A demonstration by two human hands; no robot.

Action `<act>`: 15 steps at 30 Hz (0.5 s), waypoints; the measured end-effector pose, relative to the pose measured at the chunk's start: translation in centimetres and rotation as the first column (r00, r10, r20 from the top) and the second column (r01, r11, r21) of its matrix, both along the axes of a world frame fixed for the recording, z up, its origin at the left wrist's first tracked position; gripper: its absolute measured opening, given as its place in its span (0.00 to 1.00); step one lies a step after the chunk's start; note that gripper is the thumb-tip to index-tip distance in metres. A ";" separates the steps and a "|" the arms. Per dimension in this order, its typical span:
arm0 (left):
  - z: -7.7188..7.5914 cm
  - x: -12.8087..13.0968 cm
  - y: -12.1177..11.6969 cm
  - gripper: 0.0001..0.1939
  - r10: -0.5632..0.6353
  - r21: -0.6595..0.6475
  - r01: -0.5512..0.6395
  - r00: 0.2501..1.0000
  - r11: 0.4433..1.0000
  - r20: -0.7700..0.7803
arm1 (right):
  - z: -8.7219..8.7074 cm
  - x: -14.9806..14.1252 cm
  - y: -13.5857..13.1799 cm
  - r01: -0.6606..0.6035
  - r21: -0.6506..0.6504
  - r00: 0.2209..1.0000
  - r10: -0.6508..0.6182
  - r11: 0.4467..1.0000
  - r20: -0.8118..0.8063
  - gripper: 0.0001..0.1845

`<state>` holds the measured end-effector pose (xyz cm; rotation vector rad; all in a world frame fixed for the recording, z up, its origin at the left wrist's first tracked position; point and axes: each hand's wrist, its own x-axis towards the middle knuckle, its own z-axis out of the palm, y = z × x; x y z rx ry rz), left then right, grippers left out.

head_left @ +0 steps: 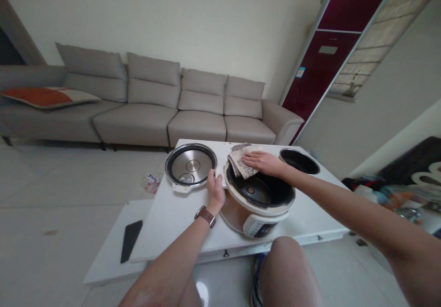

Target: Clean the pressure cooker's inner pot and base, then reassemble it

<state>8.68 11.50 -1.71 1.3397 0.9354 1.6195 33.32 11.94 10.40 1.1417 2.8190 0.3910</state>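
Observation:
An electric pressure cooker (237, 215) stands open on the white table, its dark inside and a round plate at the bottom showing. My left hand (216, 190) is wrapped round the white side handle (220, 176) of the cooker. My right hand (263, 162) presses a patterned cloth (237, 157) against the far rim, and part of the cloth hangs inside. Left of the cooker lies its round lid (179, 164), underside up. The black inner pot (299, 161) sits to the right, beyond my right forearm.
The white table (172, 224) has drawers at its front edge, close to my knees. A dark flat object (131, 240) lies on a lower shelf at left. Behind the table runs a grey sofa (196, 125). Assorted items (409, 201) crowd the right side.

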 end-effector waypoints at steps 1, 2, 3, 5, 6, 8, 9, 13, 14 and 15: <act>0.0 0.0 0.0 0.05 0.000 0.001 0.000 1.000 1.000 -0.006 | 0.0 0.4 0.1 -0.028 -0.001 0.999 0.028 1.000 0.032 0.29; 0.0 0.0 0.1 0.06 0.002 0.002 -0.001 1.000 1.000 -0.012 | 0.1 0.7 0.1 -0.056 -0.008 0.997 0.057 0.998 0.061 0.29; 0.0 0.0 0.1 0.07 0.002 0.004 -0.002 1.000 1.000 -0.015 | 0.2 1.0 0.1 -0.082 -0.015 0.993 0.083 0.997 0.082 0.29; 0.0 0.1 0.1 0.08 0.010 0.004 -0.010 1.000 1.000 -0.012 | 0.3 1.4 0.1 -0.124 -0.020 0.985 0.125 0.992 0.115 0.28; 0.0 0.1 0.1 0.08 0.012 0.002 -0.012 1.000 1.000 -0.009 | 0.3 1.4 0.2 -0.140 -0.018 0.981 0.141 0.990 0.130 0.28; 0.1 0.1 0.0 0.08 0.010 -0.009 -0.010 1.000 1.000 -0.005 | 0.2 1.5 0.3 -0.168 -0.013 0.971 0.168 0.986 0.167 0.28; 0.1 0.1 0.0 0.08 0.006 -0.015 -0.006 1.000 1.000 -0.004 | 0.1 1.6 0.4 -0.182 -0.013 0.965 0.181 0.983 0.188 0.28; 0.3 -0.2 -0.2 0.06 -0.013 -0.029 0.013 1.000 0.999 -0.015 | -0.2 2.4 0.8 -0.228 -0.024 0.945 0.228 0.973 0.234 0.27; 0.3 -0.3 -0.2 0.06 -0.015 -0.032 0.014 1.000 0.999 -0.021 | -0.4 2.7 0.8 -0.233 -0.028 0.943 0.232 0.972 0.239 0.26; 0.4 -0.4 -0.2 0.06 -0.016 -0.034 0.015 0.999 0.999 -0.028 | -0.6 3.0 0.8 -0.230 -0.033 0.940 0.231 0.973 0.250 0.25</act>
